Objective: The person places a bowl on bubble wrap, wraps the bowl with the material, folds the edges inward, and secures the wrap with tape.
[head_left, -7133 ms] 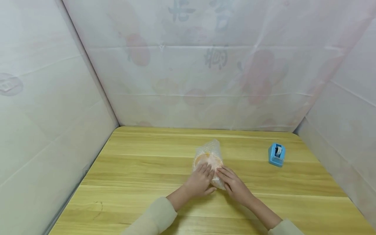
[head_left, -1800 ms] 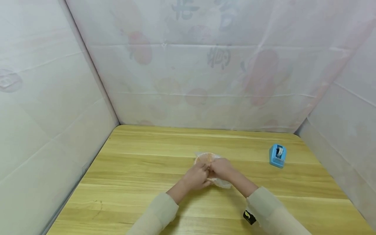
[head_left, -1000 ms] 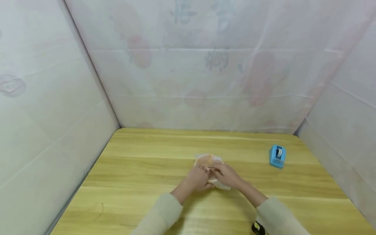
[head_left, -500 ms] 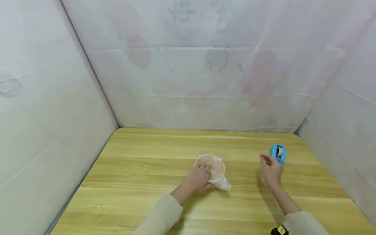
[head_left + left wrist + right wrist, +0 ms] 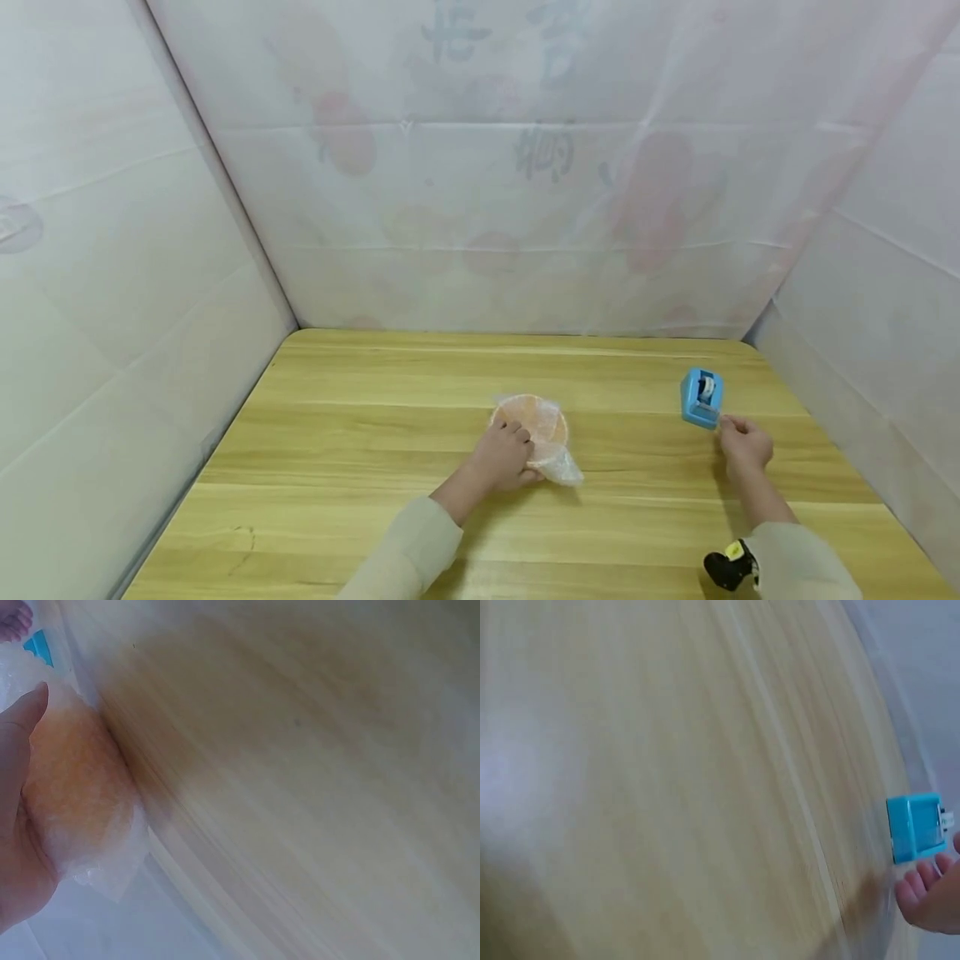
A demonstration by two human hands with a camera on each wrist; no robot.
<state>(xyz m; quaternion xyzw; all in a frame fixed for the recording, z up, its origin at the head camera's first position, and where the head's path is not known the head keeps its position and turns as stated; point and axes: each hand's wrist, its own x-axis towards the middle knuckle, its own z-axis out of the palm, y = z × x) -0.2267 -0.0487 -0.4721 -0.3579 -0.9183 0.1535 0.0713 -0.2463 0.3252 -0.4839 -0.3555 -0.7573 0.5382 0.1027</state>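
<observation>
A round orange bowl-like thing in bubble wrap (image 5: 531, 417) sits mid-table, with a loose flap of wrap (image 5: 561, 465) at its near right side. My left hand (image 5: 504, 457) grips its near left side, fingers curled over the top. In the left wrist view the thumb (image 5: 30, 709) lies along the wrapped thing (image 5: 79, 780). My right hand (image 5: 746, 443) is at the near end of a blue tape dispenser (image 5: 701, 398), fingertips beside its cutting edge. In the right wrist view its curled fingers are close to the dispenser (image 5: 916, 829); whether they pinch tape is too small to tell.
The wooden table (image 5: 360, 433) has rounded far corners. Pale printed sheets (image 5: 495, 200) hang behind it and along both sides. A black wrist camera (image 5: 729, 567) protrudes from the right sleeve, low over the table.
Both hands pressed and folded the wrap over the orange thing, shortening it. My right hand then left it and moved right to the dispenser's near end. The left hand stayed on the wrapped thing.
</observation>
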